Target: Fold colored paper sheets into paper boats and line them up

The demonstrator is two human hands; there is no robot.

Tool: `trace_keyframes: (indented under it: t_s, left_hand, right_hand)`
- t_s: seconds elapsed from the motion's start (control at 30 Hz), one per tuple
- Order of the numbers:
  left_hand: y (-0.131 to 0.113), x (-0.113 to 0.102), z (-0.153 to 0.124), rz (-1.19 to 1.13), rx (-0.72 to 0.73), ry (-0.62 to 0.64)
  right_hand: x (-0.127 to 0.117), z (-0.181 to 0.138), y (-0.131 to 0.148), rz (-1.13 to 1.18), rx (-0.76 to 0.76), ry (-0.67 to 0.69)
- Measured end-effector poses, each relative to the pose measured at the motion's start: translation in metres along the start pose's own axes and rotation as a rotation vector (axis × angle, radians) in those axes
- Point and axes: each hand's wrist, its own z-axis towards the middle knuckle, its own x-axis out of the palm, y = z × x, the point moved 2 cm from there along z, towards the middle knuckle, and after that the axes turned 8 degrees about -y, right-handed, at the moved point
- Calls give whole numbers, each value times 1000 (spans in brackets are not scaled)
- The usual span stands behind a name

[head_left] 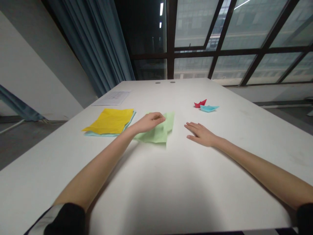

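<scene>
Your left hand [149, 121] is curled, fingertips pinched on the far edge of the green paper [158, 133], so it is holding that sheet. Your right hand [201, 134] lies palm down on the table [171, 182], fingers straight and close together, holding nothing.

The green paper sits between your two hands, under and just past the left one. From your right hand it lies at about 9 o'clock, near but not touching, with a strip of bare table between them. The sheet's long axis runs from 7 o'clock near your left wrist to 1 o'clock at its far corner. Its right edge looks folded or slightly raised off the table, though you cannot tell how far. Your left hand is clearly the nearer one, since it is already on the sheet.

At 9 o'clock from your left hand, a yellow sheet [110, 120] lies flat on a pale blue sheet [97, 134], whose edge shows along the near side. At 12 o'clock from your right hand, well apart from it, a red paper boat [200, 103] stands just beside a blue paper boat [208, 108]. At 11 o'clock from your left hand, a white printed sheet [111, 97] lies near the table's far left edge. Its print is too small to read, and no brand or label shows anywhere.
</scene>
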Motion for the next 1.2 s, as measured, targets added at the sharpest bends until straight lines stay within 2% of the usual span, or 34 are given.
trace_keyframes:
  t_s: [0.07, 0.13, 0.27, 0.37, 0.5, 0.57, 0.67, 0.8, 0.9, 1.03, 1.2]
  left_hand:
    - [7, -5, 0, 111, 63, 44]
    - [24, -9, -1, 282, 88, 156]
    - [58, -9, -6, 515, -69, 419]
    - [66, -1, -8, 516, -113, 484]
    - [56, 24, -4, 518, -25, 413]
    - [47, 40, -3, 503, 25, 370]
    - [33, 65, -5, 483, 40, 301]
    - [20, 84, -12, 489, 39, 214]
    - [16, 87, -15, 501, 55, 187]
    - [19, 81, -11, 510, 94, 165]
    - [49, 65, -3, 542, 48, 119]
  right_hand:
    - [1, -1, -2, -2, 2, 1]
    - [2, -2, -3, -2, 3, 0]
    - [3, -2, -5, 37, 8, -11]
    - [-1, 3, -7, 136, 20, -80]
    - [-11, 11, -8, 254, 8, -270]
    - [-14, 13, -6, 267, -26, -315]
    - [-13, 14, -6, 255, -71, -274]
    - [-5, 15, -15, 217, -36, -154]
    - [-1, 15, -21, 192, -31, -116]
    - [0, 13, -24, 139, -47, -132]
    - [5, 10, -34, 145, -65, -122]
